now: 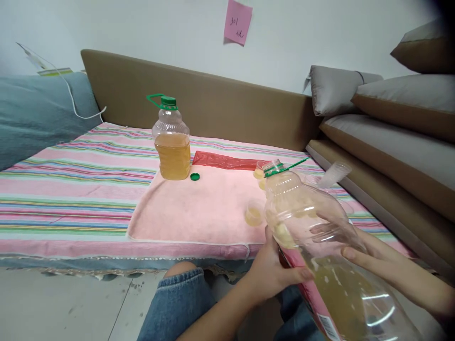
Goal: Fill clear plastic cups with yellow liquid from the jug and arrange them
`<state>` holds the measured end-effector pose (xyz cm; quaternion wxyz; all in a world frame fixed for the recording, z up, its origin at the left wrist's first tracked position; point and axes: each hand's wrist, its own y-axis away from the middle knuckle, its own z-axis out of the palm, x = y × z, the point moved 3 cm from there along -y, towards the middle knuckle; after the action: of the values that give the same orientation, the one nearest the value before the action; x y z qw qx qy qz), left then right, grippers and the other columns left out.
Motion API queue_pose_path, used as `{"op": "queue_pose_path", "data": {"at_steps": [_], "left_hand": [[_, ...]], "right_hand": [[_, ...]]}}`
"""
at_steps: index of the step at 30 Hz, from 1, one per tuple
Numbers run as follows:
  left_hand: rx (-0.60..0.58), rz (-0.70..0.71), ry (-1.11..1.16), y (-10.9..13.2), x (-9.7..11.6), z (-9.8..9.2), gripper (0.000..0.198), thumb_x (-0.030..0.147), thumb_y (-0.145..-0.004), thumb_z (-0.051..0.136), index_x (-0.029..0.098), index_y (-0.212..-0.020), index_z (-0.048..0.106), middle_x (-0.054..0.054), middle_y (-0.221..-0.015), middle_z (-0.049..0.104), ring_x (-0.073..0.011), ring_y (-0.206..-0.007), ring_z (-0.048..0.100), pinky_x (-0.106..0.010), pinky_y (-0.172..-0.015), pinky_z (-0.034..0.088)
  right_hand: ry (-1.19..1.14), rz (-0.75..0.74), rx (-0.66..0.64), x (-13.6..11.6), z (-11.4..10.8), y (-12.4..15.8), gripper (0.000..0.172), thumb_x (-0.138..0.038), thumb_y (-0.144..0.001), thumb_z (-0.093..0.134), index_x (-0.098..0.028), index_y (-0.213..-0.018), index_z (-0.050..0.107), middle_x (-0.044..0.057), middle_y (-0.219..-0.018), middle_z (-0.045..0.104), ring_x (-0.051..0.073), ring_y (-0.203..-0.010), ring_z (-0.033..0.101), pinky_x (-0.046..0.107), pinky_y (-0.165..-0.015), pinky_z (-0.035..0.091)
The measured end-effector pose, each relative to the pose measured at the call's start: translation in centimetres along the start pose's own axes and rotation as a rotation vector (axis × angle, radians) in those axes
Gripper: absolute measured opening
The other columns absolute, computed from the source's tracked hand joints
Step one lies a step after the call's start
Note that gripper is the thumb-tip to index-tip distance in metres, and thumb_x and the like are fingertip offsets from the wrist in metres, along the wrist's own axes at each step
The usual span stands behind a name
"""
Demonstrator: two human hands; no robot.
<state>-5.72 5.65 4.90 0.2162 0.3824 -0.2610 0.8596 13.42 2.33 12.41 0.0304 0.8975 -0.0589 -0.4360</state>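
A large clear bottle [341,279] with yellowish liquid is tilted, its uncapped mouth pointing up and to the left. Around its lower left side wraps my left hand [273,270], thumb over the pink label. My right hand [359,251] grips the bottle from the right, partly seen through the clear plastic. Just left of the bottle, a small clear cup [253,213] with yellow liquid sits on the pink cloth [192,208]. More such cups stand behind the bottle's neck, partly hidden. A green cap [195,176] lies on the cloth.
A capped bottle [173,151] of amber liquid stands upright at the cloth's back left. A red plastic strip [227,161] lies along the cloth's back edge. Stacked clear cups [334,175] lean at the right. Cushions [394,137] are piled on the right, and a brown headboard [199,97] runs behind.
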Motion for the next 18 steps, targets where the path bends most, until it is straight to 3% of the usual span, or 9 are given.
{"op": "queue_pose_path", "data": {"at_steps": [6, 10, 13, 18], "left_hand": [[0.121, 0.092, -0.268, 0.0, 5.2, -2.2, 0.104, 0.057, -0.052, 0.081, 0.018, -0.138, 0.039, -0.014, -0.135, 0.054, -0.0344, -0.129, 0.046, -0.047, -0.111, 0.033], [0.187, 0.062, -0.318, 0.8, 8.1, -3.9, 0.112, 0.062, -0.046, 0.081, 0.017, -0.139, 0.039, -0.017, -0.129, 0.058, -0.0376, -0.120, 0.054, -0.048, -0.101, 0.044], [0.296, 0.081, -0.386, 1.7, 9.8, -5.9, 0.118, 0.058, -0.042, 0.084, 0.019, -0.142, 0.037, -0.018, -0.124, 0.061, -0.0389, -0.113, 0.059, -0.048, -0.092, 0.050], [0.448, 0.236, -0.494, 3.0, 12.2, -9.1, 0.106, 0.063, -0.049, 0.080, 0.019, -0.136, 0.041, -0.018, -0.125, 0.060, -0.0347, -0.109, 0.062, -0.045, -0.090, 0.052]], "right_hand": [[-0.182, -0.150, 0.006, -2.2, 3.3, -1.1, 0.076, -0.054, -0.076, 0.066, -0.027, -0.142, 0.042, 0.013, -0.147, 0.048, 0.033, -0.132, 0.047, 0.051, -0.112, 0.033], [-0.334, -0.243, -0.010, -4.4, 6.0, -2.3, 0.091, -0.060, -0.065, 0.074, -0.027, -0.143, 0.039, 0.014, -0.141, 0.054, 0.035, -0.129, 0.050, 0.055, -0.110, 0.034], [-0.458, -0.291, -0.061, -5.9, 8.4, -3.5, 0.099, -0.053, -0.058, 0.083, -0.029, -0.142, 0.038, 0.012, -0.136, 0.058, 0.033, -0.127, 0.053, 0.054, -0.109, 0.036], [-0.698, -0.340, -0.080, -8.3, 12.6, -6.3, 0.095, -0.040, -0.054, 0.089, -0.029, -0.136, 0.041, 0.010, -0.129, 0.059, 0.030, -0.121, 0.057, 0.051, -0.102, 0.045]]}}
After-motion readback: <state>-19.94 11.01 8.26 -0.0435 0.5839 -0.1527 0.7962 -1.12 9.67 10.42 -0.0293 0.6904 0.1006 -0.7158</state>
